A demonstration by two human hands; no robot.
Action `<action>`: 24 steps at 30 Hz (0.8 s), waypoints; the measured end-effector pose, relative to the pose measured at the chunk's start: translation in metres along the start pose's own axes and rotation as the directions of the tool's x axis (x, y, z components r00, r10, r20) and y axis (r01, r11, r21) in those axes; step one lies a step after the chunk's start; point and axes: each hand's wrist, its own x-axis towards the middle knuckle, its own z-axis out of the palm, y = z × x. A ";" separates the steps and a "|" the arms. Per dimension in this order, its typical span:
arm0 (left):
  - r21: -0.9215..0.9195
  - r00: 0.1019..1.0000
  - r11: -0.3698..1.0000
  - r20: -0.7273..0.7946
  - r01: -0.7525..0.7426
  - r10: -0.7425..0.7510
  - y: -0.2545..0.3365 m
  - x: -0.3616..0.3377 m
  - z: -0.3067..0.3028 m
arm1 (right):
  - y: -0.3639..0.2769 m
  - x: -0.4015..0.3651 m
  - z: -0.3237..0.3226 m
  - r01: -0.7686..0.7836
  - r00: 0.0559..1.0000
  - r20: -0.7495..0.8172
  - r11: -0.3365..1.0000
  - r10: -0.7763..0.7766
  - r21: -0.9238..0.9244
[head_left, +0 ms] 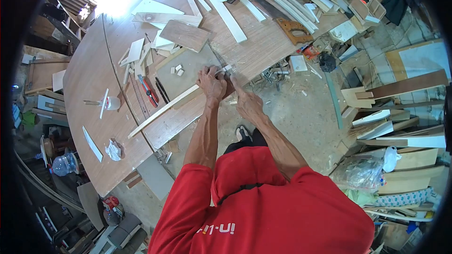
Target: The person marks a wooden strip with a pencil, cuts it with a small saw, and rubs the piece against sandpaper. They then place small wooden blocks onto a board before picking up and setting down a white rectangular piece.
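Observation:
A long pale wood strip [165, 111] lies slantwise over the front edge of the workbench [165, 134]. My left hand [212, 83] presses down on its far right part, fingers bent and closed around it. Just to the right, my right hand [248, 102] is closed on a brown-handled tool [229, 88], with the index finger stretched along it. A thin grey blade seems to reach away from there over the strip's end; its contact with the wood is hidden. Left of my left hand, small wood blocks [177, 69] rest on a grey board [187, 61].
A red utility knife [149, 93], dark pencils [162, 90] and a metal ruler [137, 97] lie to the left. Wood offcuts [186, 35] are piled behind. A handsaw [293, 30] lies at the back right. Wood scraps [400, 129] cover the floor at right.

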 end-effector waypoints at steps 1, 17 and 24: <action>0.026 1.000 1.000 0.016 0.006 -0.007 0.001 -0.001 -0.001 | -0.010 -0.009 -0.015 0.000 1.000 -0.004 1.000 0.000 -0.002; 0.021 1.000 1.000 0.023 -0.003 0.002 0.000 0.000 -0.002 | -0.014 -0.049 -0.025 -0.089 0.996 0.002 0.996 0.089 -0.001; 0.031 0.998 0.999 0.070 0.005 -0.007 0.000 -0.001 -0.004 | -0.007 -0.044 -0.040 -0.035 0.996 -0.078 0.998 0.040 0.054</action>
